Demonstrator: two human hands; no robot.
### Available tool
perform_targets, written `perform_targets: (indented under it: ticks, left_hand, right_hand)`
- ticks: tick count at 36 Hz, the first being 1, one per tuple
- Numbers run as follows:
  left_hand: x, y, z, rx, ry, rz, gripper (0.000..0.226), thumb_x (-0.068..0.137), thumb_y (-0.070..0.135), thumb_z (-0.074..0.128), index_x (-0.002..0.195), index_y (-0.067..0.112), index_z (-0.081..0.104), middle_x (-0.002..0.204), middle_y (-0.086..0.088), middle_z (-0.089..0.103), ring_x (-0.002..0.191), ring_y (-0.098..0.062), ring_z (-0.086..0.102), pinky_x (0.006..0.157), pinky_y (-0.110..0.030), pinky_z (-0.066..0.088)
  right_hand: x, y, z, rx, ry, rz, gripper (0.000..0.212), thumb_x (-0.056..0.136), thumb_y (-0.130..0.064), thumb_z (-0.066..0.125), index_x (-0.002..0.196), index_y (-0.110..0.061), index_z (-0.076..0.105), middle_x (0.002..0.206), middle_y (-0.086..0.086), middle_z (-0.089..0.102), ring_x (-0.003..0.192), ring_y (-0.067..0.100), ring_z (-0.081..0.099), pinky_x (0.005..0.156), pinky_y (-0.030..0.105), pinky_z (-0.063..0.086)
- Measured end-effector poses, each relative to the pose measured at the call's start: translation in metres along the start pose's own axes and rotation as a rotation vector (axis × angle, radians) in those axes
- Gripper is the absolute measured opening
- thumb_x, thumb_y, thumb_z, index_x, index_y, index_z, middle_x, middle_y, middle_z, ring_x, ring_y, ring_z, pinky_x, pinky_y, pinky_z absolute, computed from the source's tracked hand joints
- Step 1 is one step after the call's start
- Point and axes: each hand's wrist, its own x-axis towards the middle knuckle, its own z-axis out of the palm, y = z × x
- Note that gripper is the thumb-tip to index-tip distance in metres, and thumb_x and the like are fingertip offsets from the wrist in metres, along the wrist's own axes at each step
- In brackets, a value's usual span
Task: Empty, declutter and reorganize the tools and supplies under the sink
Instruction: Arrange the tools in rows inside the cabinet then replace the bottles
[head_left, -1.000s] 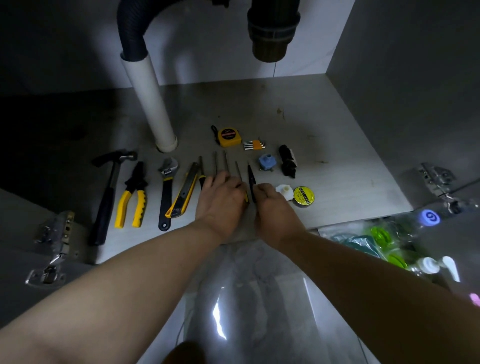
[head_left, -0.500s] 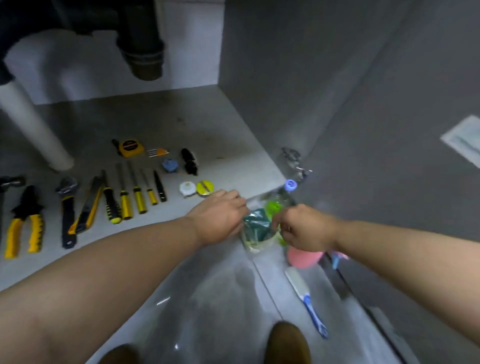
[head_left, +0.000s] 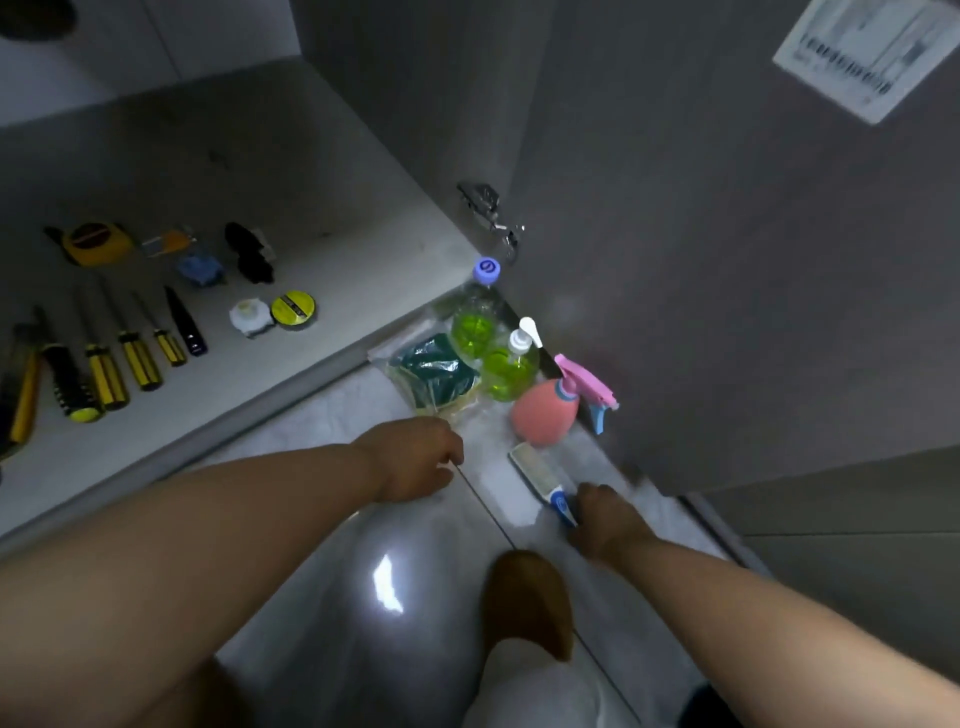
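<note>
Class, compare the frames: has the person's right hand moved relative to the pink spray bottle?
Yes. The right hand has left the pink spray bottle, drawing back toward the person to the blue handle of the brush.

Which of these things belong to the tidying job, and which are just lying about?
Part of the job: brush in the right hand, pink spray bottle, pump bottle, blue-capped bottle, clear bag, screwdrivers, tape measure.

Just there: door hinge, paper label.
</note>
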Motion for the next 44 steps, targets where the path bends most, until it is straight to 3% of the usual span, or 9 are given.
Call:
perform_targets:
  ticks: [6, 11, 14, 18, 23, 28, 33, 40, 44]
  left_hand:
    - [-0.002, -0.019, 0.009, -0.012, -0.03, -0.052, 0.03, 0.097, 0.031, 0.057, 0.126, 0.03, 0.064, 0.124, 0.007, 0.059, 0.117, -0.014, 0.057, 0.098, -0.034, 0.048]
    - [-0.012, -0.03, -0.004, 0.037, 0.011, -0.057, 0.032, 0.098, 0.029, 0.053, 0.128, 0.033, 0.063, 0.13, 0.01, 0.056, 0.12, -0.014, 0.057, 0.092, -0.028, 0.047]
    - [-0.024, -0.037, -0.02, 0.078, 0.105, -0.034, 0.033, 0.098, 0.025, 0.048, 0.127, 0.033, 0.062, 0.13, 0.011, 0.057, 0.119, -0.015, 0.058, 0.085, -0.026, 0.045]
    - [-0.046, -0.051, -0.048, 0.151, 0.275, 0.05, 0.036, 0.096, 0.019, 0.051, 0.129, 0.028, 0.061, 0.133, 0.005, 0.06, 0.117, -0.019, 0.06, 0.093, -0.029, 0.048]
    - [-0.075, -0.079, -0.071, 0.182, 0.478, 0.021, 0.027, 0.097, 0.025, 0.054, 0.124, 0.028, 0.058, 0.118, 0.004, 0.059, 0.103, -0.018, 0.061, 0.08, -0.035, 0.053]
    - [-0.092, -0.112, -0.077, 0.31, 0.628, -0.045, 0.02, 0.098, 0.03, 0.05, 0.114, 0.024, 0.061, 0.109, 0.001, 0.058, 0.096, -0.022, 0.058, 0.073, -0.036, 0.047]
    - [-0.101, -0.141, -0.067, 0.388, 0.667, -0.095, 0.021, 0.094, 0.026, 0.06, 0.114, 0.024, 0.063, 0.111, 0.0, 0.062, 0.101, -0.023, 0.058, 0.085, -0.036, 0.044]
    - [-0.101, -0.153, -0.052, 0.362, 0.699, -0.106, 0.024, 0.079, 0.014, 0.069, 0.102, 0.02, 0.065, 0.102, -0.002, 0.059, 0.095, -0.023, 0.057, 0.077, -0.036, 0.046]
    - [-0.1, -0.155, -0.047, 0.308, 0.708, -0.093, 0.026, 0.081, 0.01, 0.069, 0.105, 0.02, 0.066, 0.103, -0.001, 0.06, 0.096, -0.023, 0.058, 0.078, -0.035, 0.046]
  right_hand:
    - [0.019, -0.013, 0.01, 0.023, 0.07, 0.039, 0.031, 0.092, -0.025, 0.064, 0.122, -0.016, 0.058, 0.124, 0.008, 0.062, 0.112, 0.024, 0.061, 0.096, 0.034, 0.051]
    - [0.01, -0.028, 0.001, -0.01, 0.108, -0.072, 0.038, 0.083, -0.041, 0.071, 0.112, -0.019, 0.061, 0.112, 0.004, 0.063, 0.1, 0.021, 0.062, 0.083, 0.03, 0.051]
    - [-0.003, -0.042, -0.012, -0.011, 0.168, -0.214, 0.031, 0.08, -0.042, 0.069, 0.099, -0.019, 0.06, 0.1, 0.002, 0.064, 0.09, 0.022, 0.062, 0.073, 0.03, 0.048]
    - [-0.024, -0.079, -0.043, 0.14, 0.287, -0.409, 0.019, 0.073, -0.031, 0.07, 0.075, -0.017, 0.058, 0.072, -0.002, 0.062, 0.066, 0.019, 0.059, 0.061, 0.034, 0.05]
    - [-0.022, -0.152, -0.104, 0.262, 0.365, -0.455, 0.027, 0.073, -0.024, 0.075, 0.067, -0.014, 0.051, 0.058, 0.003, 0.063, 0.053, 0.02, 0.064, 0.051, 0.029, 0.049]
    - [0.009, -0.237, -0.157, 0.244, 0.389, -0.438, 0.023, 0.076, -0.031, 0.074, 0.07, -0.017, 0.057, 0.074, 0.006, 0.07, 0.072, 0.025, 0.068, 0.066, 0.031, 0.054]
    - [0.047, -0.298, -0.171, 0.203, 0.402, -0.37, 0.023, 0.082, -0.035, 0.074, 0.091, -0.015, 0.066, 0.085, 0.007, 0.066, 0.068, 0.021, 0.058, 0.049, 0.021, 0.032]
    - [0.083, -0.335, -0.158, 0.259, 0.41, -0.263, 0.035, 0.08, -0.041, 0.08, 0.095, -0.011, 0.07, 0.09, 0.011, 0.07, 0.082, 0.027, 0.066, 0.065, 0.029, 0.044]
    - [0.093, -0.339, -0.152, 0.298, 0.441, -0.287, 0.03, 0.081, -0.033, 0.081, 0.096, -0.01, 0.069, 0.094, 0.012, 0.07, 0.087, 0.029, 0.067, 0.074, 0.034, 0.055]
